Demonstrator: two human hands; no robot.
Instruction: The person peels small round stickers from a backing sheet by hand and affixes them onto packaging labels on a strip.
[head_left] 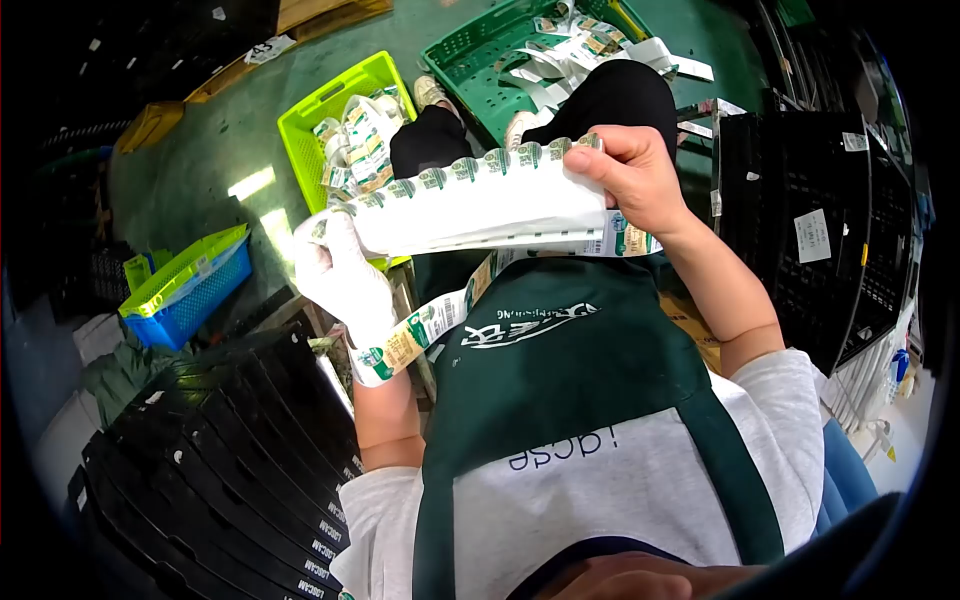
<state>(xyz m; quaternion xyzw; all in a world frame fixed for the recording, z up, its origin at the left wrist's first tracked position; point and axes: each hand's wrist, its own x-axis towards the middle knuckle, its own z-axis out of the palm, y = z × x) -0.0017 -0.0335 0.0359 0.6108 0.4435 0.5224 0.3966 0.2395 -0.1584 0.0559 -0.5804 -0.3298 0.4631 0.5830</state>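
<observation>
A wide white strip of printed labels (470, 215) is stretched between my two hands, above my lap. Green and white scalloped tabs run along its far edge. My left hand (345, 270), in a white glove, is closed on its left end. My bare right hand (635, 178) pinches the right end, thumb on top. A narrower printed tail (425, 335) in green, white and tan hangs below, draping across my left wrist. Another printed end (630, 235) shows under my right hand. Whether these belong to one strip I cannot tell.
Beyond my knees stand a lime-green basket (290, 130) with bunched label strips and a dark green crate (480, 110) holding more loose strips. Black crates (230, 450) are stacked at my left, others (790, 230) at my right. A blue and lime basket stack (190, 290) sits farther left.
</observation>
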